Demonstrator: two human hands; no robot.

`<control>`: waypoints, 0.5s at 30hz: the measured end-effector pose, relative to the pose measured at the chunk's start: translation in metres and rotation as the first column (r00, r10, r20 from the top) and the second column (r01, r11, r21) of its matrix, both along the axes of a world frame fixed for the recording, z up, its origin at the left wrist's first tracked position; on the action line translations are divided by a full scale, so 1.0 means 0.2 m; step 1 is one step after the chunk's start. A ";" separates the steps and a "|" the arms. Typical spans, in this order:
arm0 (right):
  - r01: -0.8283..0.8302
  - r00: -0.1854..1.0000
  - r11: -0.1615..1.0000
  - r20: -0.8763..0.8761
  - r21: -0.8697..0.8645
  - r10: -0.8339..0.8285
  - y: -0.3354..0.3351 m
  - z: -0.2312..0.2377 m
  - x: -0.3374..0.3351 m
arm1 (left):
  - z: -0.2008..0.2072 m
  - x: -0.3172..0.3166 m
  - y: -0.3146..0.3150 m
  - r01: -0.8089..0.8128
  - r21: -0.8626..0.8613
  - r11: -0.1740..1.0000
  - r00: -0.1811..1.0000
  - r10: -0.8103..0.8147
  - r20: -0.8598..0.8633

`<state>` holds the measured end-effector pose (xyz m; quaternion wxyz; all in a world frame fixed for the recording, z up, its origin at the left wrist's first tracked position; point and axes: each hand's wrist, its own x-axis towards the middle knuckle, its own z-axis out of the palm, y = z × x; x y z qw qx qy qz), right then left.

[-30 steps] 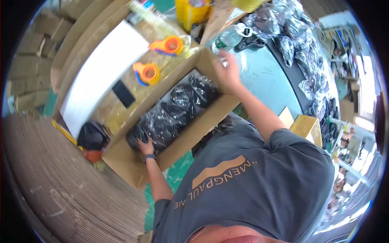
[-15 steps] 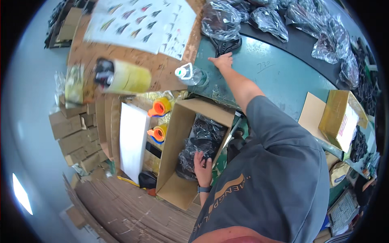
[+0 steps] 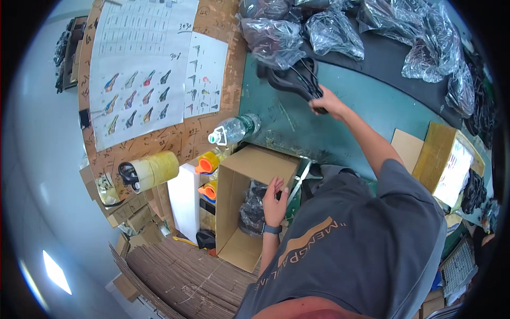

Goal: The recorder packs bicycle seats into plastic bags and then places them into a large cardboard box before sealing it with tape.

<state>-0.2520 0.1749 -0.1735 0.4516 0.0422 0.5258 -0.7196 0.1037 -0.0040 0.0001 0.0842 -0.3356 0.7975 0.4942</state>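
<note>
My right hand (image 3: 330, 103) grips a black bicycle saddle (image 3: 293, 81) by its narrow end, raised over the green table (image 3: 366, 98). The saddle's wide end lies beside a row of plastic-wrapped black saddles (image 3: 273, 42); whether it touches them I cannot tell. With a watch on its wrist, my left hand (image 3: 274, 202) hovers at the open cardboard box (image 3: 229, 207), fingers spread and nothing in them. Inside that box are dark items in clear plastic (image 3: 251, 211), partly hidden by the hand.
A plastic bottle (image 3: 241, 127) lies at the table's left edge. Printed sheets (image 3: 138, 64) cover the brown board, with a yellow cup-like holder (image 3: 156, 170) below. Two orange tape dispensers (image 3: 207, 162) sit left of the box. Flattened cardboard (image 3: 180, 271) is stacked nearby; another box (image 3: 433, 159) stands right.
My right hand has drawn the saddle out from near the wrapped ones, toward the right and nearer me. My left hand has lifted slightly from the wrapped items. The view has shifted.
</note>
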 end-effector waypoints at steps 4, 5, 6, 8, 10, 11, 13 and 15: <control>0.054 0.994 0.992 -0.103 0.113 -0.042 0.42 0.16 0.09 | -0.03 -0.50 0.04 0.174 -0.045 0.984 0.978 -0.178 -0.109; 0.129 0.978 0.969 -0.192 0.209 -0.088 0.50 0.22 0.13 | -0.08 -0.60 0.02 0.181 -0.034 0.983 0.974 -0.184 -0.133; 0.210 0.950 0.933 -0.285 0.293 -0.124 0.58 0.25 0.17 | -0.11 -0.71 0.01 0.190 -0.027 0.981 0.968 -0.192 -0.159; 0.253 0.923 0.893 -0.370 0.373 -0.107 0.78 0.16 0.34 | -0.12 -0.92 0.01 0.207 -0.018 0.978 0.962 -0.206 -0.178; 0.312 0.884 0.842 -0.460 0.441 -0.086 0.95 0.03 0.53 | -0.14 -1.05 0.07 0.230 -0.015 0.973 0.951 -0.228 -0.209; 0.360 0.840 0.749 -0.543 0.556 0.000 1.01 -0.04 0.64 | -0.15 -1.08 0.11 0.272 -0.015 0.962 0.937 -0.269 -0.222; 0.433 0.789 0.633 -0.610 0.642 0.079 1.12 -0.04 0.76 | -0.16 -1.08 0.19 0.332 -0.027 0.943 0.913 -0.329 -0.241; 0.123 0.949 0.505 -0.250 0.854 0.192 1.21 0.02 0.85 | -0.16 -1.02 0.32 0.533 -0.090 0.841 0.823 -0.540 -0.175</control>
